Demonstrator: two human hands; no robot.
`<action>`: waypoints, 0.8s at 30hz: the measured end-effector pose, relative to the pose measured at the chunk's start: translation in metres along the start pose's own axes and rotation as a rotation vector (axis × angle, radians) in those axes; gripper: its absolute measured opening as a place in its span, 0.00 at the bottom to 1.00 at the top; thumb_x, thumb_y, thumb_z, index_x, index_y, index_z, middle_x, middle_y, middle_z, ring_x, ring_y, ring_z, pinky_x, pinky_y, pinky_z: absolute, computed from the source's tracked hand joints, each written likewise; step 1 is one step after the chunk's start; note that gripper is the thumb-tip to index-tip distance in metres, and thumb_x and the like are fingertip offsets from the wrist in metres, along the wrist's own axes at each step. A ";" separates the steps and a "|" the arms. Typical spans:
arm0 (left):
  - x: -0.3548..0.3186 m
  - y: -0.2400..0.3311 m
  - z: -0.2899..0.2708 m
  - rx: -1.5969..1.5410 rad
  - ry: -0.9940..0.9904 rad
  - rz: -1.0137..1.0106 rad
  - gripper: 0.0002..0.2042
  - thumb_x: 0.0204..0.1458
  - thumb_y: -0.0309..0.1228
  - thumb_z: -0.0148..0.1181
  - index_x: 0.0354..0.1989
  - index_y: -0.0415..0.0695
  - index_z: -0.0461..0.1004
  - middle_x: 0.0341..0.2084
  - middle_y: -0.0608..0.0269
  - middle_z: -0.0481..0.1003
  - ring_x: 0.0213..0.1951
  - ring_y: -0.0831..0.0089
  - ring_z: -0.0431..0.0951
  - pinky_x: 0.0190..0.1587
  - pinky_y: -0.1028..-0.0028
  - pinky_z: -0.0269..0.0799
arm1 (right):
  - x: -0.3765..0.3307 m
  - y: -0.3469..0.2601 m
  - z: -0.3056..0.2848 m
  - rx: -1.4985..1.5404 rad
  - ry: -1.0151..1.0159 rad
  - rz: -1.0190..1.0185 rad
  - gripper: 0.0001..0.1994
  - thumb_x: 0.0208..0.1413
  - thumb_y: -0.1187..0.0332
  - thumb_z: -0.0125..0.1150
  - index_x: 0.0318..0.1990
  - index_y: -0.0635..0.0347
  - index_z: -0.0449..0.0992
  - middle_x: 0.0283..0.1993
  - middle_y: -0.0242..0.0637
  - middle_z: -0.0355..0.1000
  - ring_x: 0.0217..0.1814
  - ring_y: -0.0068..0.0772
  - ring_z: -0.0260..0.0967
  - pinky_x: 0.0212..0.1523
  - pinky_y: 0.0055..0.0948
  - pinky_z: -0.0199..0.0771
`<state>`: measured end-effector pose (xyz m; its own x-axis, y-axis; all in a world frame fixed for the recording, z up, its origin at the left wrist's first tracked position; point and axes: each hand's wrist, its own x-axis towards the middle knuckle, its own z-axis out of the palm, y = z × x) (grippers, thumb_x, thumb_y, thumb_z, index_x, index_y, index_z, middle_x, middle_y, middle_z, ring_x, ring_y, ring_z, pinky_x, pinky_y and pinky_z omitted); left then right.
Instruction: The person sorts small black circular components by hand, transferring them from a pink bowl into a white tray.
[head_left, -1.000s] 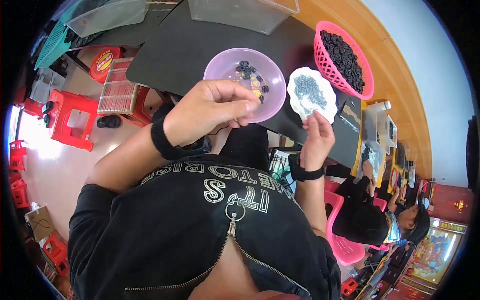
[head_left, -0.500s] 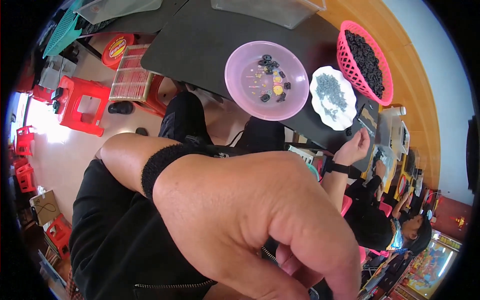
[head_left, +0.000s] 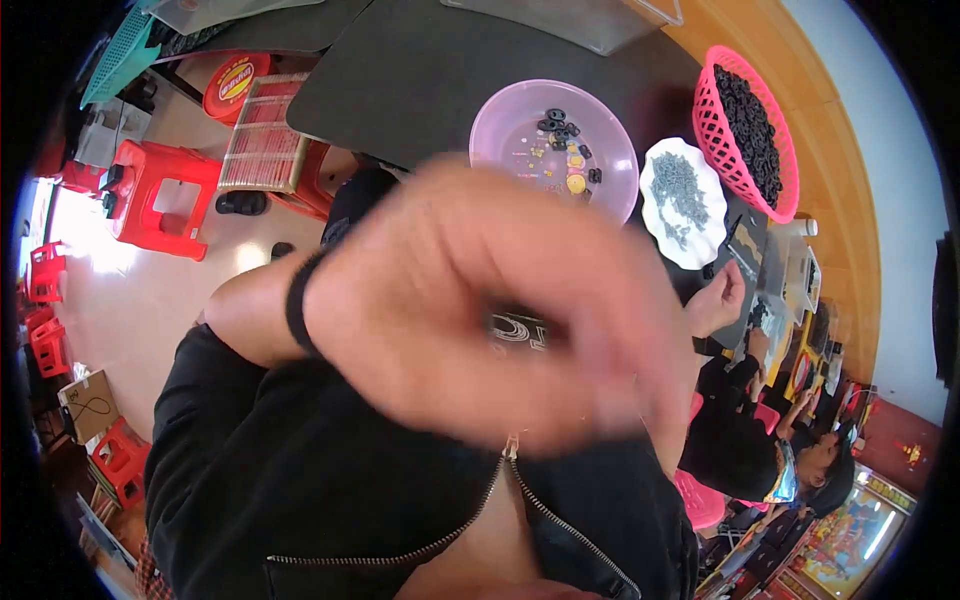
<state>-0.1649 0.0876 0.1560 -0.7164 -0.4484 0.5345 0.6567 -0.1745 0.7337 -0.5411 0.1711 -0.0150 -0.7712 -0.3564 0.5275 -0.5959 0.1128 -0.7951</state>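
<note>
My left hand (head_left: 490,320) is raised close to the camera, large and blurred, with its fingers curled; a black band sits on its wrist. It hides much of my black zipped jacket (head_left: 330,480). My right hand (head_left: 722,298) is small and far off at the edge of the dark table (head_left: 400,70), just below a white scalloped plate (head_left: 705,240) of small grey parts. A purple bowl (head_left: 510,140) with black rings and a few yellow pieces stands left of the plate. Whether either hand holds anything is unclear.
A pink basket (head_left: 705,120) full of black rings stands right of the plate. A clear plastic box (head_left: 580,20) is at the table's far side. Red stools (head_left: 160,195) and a green basket (head_left: 120,50) are on the left. Another person (head_left: 770,450) sits lower right.
My left hand has left the purple bowl and risen toward the camera, now filling the middle of the view. My right hand has dropped from the white plate to the table edge.
</note>
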 end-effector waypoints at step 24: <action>-0.055 -0.077 -0.173 0.692 0.792 -0.196 0.12 0.46 0.14 0.40 0.23 0.38 0.72 0.22 0.65 0.72 0.26 0.80 0.71 0.32 0.82 0.68 | 0.002 -0.003 0.002 -0.390 -0.009 -0.114 0.08 0.50 0.78 0.52 0.36 0.65 0.76 0.35 0.40 0.74 0.37 0.33 0.72 0.39 0.28 0.71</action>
<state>-0.1350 -0.0261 -0.0031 -0.2741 -0.9516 0.1390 0.0918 0.1180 0.9888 -0.5404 0.1678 -0.0124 -0.6946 -0.3947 0.6015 -0.7188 0.4153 -0.5576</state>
